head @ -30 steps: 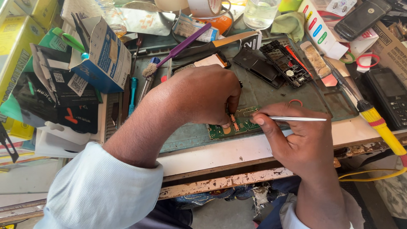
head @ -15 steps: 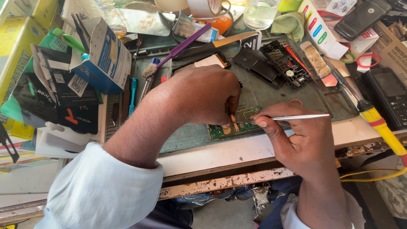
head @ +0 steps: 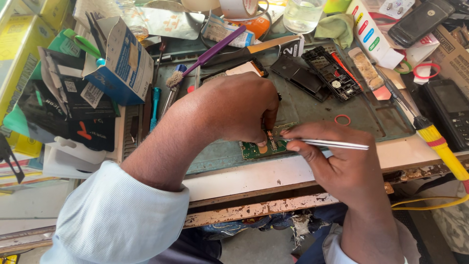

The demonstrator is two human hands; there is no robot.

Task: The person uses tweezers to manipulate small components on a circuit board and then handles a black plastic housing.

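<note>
Head view: the right hand (head: 342, 166) pinches metal tweezers (head: 332, 143), tips on a green circuit board (head: 266, 145) at frame centre. The left hand (head: 234, 110), at 10 o'clock, presses the board onto a green work mat (head: 312, 117).

You are at a phone repair workbench in a small workshop. A worn green work mat (head: 312, 105) carries a bare circuit board (head: 259, 148) and opened phone shells (head: 331, 73). Around it lie a brush (head: 205, 56), screwdrivers (head: 155, 105), old handsets (head: 447, 115) and parts boxes (head: 124, 63).
</note>
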